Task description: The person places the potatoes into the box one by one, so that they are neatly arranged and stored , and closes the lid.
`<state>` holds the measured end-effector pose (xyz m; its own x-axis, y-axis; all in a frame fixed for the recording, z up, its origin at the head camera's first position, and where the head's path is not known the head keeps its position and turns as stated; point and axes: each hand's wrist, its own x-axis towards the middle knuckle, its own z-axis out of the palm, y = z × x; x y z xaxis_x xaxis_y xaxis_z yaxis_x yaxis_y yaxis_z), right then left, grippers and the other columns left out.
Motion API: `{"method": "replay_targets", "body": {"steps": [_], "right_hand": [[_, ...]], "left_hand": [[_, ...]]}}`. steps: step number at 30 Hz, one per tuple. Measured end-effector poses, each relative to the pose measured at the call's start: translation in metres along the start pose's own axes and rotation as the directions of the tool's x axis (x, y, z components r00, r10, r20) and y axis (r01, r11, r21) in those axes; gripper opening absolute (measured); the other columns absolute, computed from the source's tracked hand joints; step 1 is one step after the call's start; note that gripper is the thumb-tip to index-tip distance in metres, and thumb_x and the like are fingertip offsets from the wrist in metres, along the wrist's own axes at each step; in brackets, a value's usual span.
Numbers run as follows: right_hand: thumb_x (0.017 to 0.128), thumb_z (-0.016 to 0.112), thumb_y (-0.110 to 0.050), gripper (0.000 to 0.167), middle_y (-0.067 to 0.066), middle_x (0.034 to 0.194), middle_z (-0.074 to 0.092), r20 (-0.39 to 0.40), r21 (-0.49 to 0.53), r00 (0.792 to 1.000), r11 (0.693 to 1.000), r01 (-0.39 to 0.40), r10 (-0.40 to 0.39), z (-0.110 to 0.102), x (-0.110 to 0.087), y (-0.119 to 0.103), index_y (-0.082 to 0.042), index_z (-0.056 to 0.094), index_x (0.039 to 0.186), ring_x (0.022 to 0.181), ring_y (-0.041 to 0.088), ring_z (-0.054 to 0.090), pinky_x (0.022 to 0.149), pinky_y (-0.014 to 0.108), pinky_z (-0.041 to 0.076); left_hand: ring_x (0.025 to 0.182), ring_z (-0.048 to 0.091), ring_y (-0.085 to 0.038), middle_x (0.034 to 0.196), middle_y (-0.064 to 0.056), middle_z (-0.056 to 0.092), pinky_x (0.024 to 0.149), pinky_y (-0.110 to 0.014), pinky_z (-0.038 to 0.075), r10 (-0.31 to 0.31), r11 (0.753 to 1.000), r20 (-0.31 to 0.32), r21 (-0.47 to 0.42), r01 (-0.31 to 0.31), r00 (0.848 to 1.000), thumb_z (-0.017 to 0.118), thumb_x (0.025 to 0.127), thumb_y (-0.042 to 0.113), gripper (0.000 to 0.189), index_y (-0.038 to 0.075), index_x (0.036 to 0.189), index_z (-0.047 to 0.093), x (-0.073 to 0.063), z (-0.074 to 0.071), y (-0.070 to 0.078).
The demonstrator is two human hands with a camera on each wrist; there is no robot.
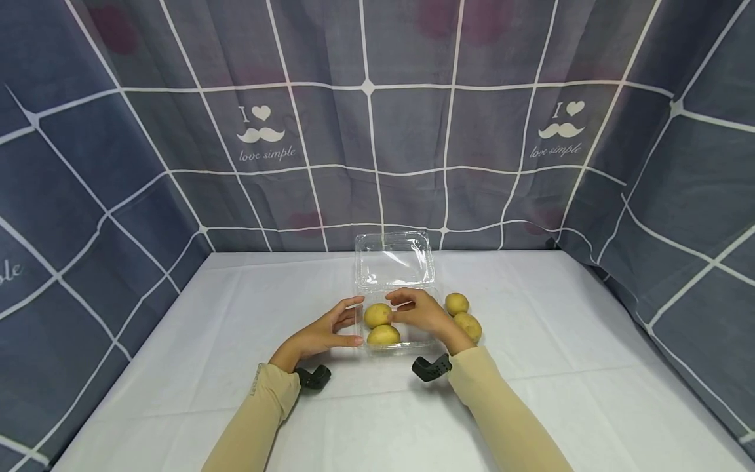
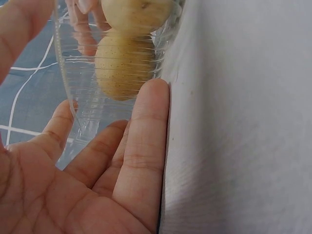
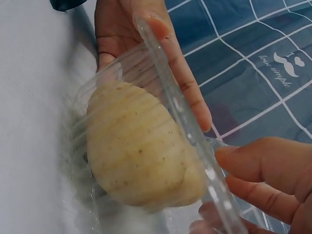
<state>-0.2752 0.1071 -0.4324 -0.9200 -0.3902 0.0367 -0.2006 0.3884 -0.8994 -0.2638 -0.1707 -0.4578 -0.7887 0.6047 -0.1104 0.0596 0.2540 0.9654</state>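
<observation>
Potatoes inside (image 1: 383,335): two, lying along the left side of the box, one behind the other, with room to the right of them on the box floor.
Plastic box (image 1: 415,336): see-through, sitting near the middle of the counter, front edge facing the person, set well forward of the sleeves.
Lid (image 1: 395,265): hinged wide open, leaning back from the rear edge of the box, leaving the top uncovered.
Left hand (image 1: 330,330): spread open at the left wall, thumb near the front corner, fingers farther back; gripping nothing visible; contact with the wall hard to tell.
Right hand (image 1: 417,309): reaching over the right side into the box, fingers loosely bent and parted, just beside the rear potato; nothing seen in its hold, touch uncertain.
Potatoes outside (image 1: 467,326): two, resting just right of the box, close together, partly behind the right wrist in the head view.
Counter (image 1: 531,406): draped in white, stretching broadly left and right beyond box and potatoes; wide room left, ample room right past the loose pair.
Curtain (image 1: 330,39): grey with white grid lines, bounding back edge and both sides, well apart from the hands.
Sleeves (image 1: 501,406): beige, coming in from the front, with an open lane of white cloth between.
</observation>
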Motion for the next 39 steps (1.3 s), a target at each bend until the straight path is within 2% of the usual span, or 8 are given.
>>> {"method": "replay_targets", "body": {"steps": [6,10,15,18,26,33,39], "right_hand": [[0.097,0.075,-0.007,0.045,0.026,0.133,0.07,0.022,0.088,0.999,0.996,0.026,-0.028,-0.004,-0.003,0.004,0.01,0.065,0.138,0.114,0.034,0.072,0.099,0.041,0.059],[0.098,0.073,-0.006,0.047,0.027,0.133,0.07,0.045,0.143,0.997,0.988,0.054,-0.061,-0.007,-0.006,0.003,0.012,0.062,0.14,0.115,0.034,0.071,0.101,0.042,0.058],[0.098,0.072,-0.003,0.048,0.028,0.131,0.071,0.074,0.197,0.994,0.978,0.065,-0.081,-0.01,-0.009,0.002,0.015,0.059,0.141,0.113,0.026,0.07,0.1,0.035,0.056],[0.099,0.071,-0.004,0.048,0.027,0.131,0.072,0.089,0.207,0.993,0.976,0.062,-0.082,-0.011,-0.012,0.002,0.014,0.06,0.142,0.114,0.025,0.07,0.097,0.03,0.056],[0.099,0.07,-0.005,0.048,0.026,0.13,0.072,0.085,0.232,0.992,0.97,0.075,-0.097,-0.011,-0.016,0.004,0.013,0.06,0.142,0.11,0.018,0.07,0.096,0.029,0.057],[0.099,0.07,-0.002,0.048,0.032,0.131,0.069,0.067,0.264,0.991,0.96,0.094,-0.116,-0.016,-0.02,0.002,0.016,0.058,0.142,0.114,0.028,0.071,0.097,0.029,0.058],[0.1,0.071,-0.004,0.051,0.032,0.134,0.067,0.077,0.278,0.993,0.958,0.064,-0.089,-0.024,-0.026,-0.001,0.015,0.056,0.145,0.116,0.024,0.07,0.099,0.031,0.058]], "left_hand": [[0.161,0.024,-0.048,0.174,-0.029,0.023,0.125,-0.065,0.03,-0.003,1.0,0.0,-0.001,0.003,1.0,0.082,0.099,0.018,0.098,0.012,0.173,0.018,-0.001,0.0,0.001],[0.161,0.024,-0.048,0.174,-0.029,0.023,0.125,-0.065,0.031,0.004,1.0,0.002,-0.002,-0.004,1.0,0.082,0.099,0.018,0.098,0.011,0.173,0.018,-0.001,0.0,0.0],[0.16,0.025,-0.049,0.174,-0.03,0.023,0.125,-0.065,0.031,0.013,1.0,0.006,-0.002,-0.013,1.0,0.082,0.099,0.018,0.098,0.011,0.173,0.018,-0.001,0.001,0.0],[0.16,0.025,-0.049,0.174,-0.03,0.024,0.125,-0.065,0.031,0.017,1.0,0.006,0.004,-0.017,1.0,0.082,0.099,0.018,0.098,0.011,0.173,0.018,0.0,0.0,-0.001],[0.16,0.025,-0.049,0.174,-0.029,0.023,0.125,-0.066,0.03,0.016,1.0,0.007,0.009,-0.016,1.0,0.082,0.1,0.018,0.098,0.011,0.173,0.018,0.001,-0.001,-0.002],[0.16,0.025,-0.049,0.174,-0.03,0.024,0.125,-0.066,0.03,0.018,1.0,0.002,0.014,-0.018,1.0,0.082,0.1,0.017,0.097,0.011,0.173,0.018,0.002,0.0,-0.001],[0.16,0.026,-0.048,0.175,-0.028,0.023,0.125,-0.065,0.03,-0.001,1.0,-0.007,0.027,0.001,1.0,0.083,0.099,0.02,0.098,0.013,0.173,0.019,0.002,0.0,-0.002]]}}
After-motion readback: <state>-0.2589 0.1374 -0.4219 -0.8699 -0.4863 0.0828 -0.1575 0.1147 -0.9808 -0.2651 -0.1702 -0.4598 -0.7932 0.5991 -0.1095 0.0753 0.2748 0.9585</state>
